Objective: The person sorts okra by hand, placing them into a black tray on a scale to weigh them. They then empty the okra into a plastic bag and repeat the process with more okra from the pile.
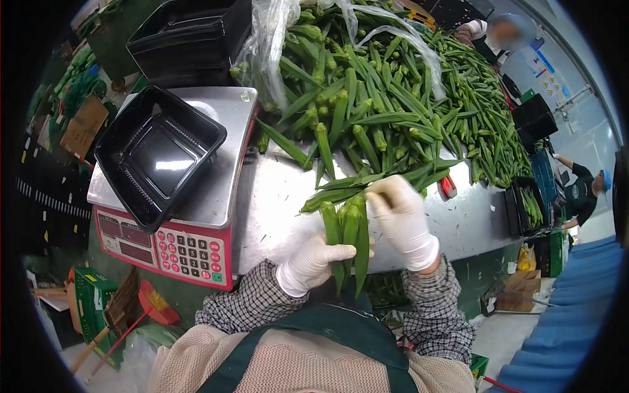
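Note:
Several green okra pods (352, 226) stand stem end up in my left hand (318, 261), whose gloved thumb and fingers are wrapped round them. My right hand (401, 219), also in a white glove, has its fingers curled in a pinch at the top of the rightmost pod of this bunch. Just beyond both hands, a few loose okra pods (341, 190) lie on the metal table (272, 226). Farther back rises a large heap of okra (373, 85), partly under clear plastic. A small red-handled tool (447, 187) lies right of my right hand, partly covered by okra.
On the left, a black plastic tray (159, 159) rests tilted on a red-and-silver scale (190, 252). Stacked black trays (190, 42) stand behind it. At right is a black crate (524, 206) holding okra. Two people (583, 193) (508, 33) are across the table.

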A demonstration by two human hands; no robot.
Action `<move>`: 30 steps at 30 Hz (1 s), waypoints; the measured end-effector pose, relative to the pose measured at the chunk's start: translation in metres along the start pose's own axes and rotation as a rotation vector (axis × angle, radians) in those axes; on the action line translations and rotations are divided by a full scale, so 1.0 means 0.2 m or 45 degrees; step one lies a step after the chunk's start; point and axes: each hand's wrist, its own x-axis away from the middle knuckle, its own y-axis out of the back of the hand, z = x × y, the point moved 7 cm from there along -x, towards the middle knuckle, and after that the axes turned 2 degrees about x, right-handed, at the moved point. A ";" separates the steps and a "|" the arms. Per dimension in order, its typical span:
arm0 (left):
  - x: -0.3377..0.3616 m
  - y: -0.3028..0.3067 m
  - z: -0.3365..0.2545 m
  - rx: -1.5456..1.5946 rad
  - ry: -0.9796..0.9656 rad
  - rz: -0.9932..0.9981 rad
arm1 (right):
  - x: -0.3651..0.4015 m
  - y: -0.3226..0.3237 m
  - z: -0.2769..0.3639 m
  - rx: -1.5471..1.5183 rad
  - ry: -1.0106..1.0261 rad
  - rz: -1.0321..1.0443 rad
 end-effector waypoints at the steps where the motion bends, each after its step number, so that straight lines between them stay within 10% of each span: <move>1: 0.00 0.00 0.00 0.004 0.012 -0.014 | 0.00 0.08 -0.03 -0.070 -0.068 -0.025; 5: 0.01 0.00 -0.03 0.036 -0.039 -0.046 | 0.24 0.39 -0.15 -0.531 -0.605 0.142; 8: -0.01 0.03 -0.02 0.109 -0.099 -0.095 | 0.48 0.36 -0.23 -0.009 -0.371 0.863; 10: -0.02 0.05 -0.02 0.122 -0.121 -0.120 | 0.51 0.50 -0.37 0.866 -0.325 0.435; 14: -0.01 0.06 -0.03 0.190 -0.161 -0.169 | 0.39 0.48 -0.30 0.420 -0.443 0.007; 20: -0.01 0.05 -0.05 0.148 -0.211 -0.158 | 0.26 0.21 -0.51 0.940 -0.247 0.330; 30: -0.02 0.05 -0.04 0.149 -0.186 -0.153 | 0.47 0.21 -0.40 -1.006 -1.004 0.093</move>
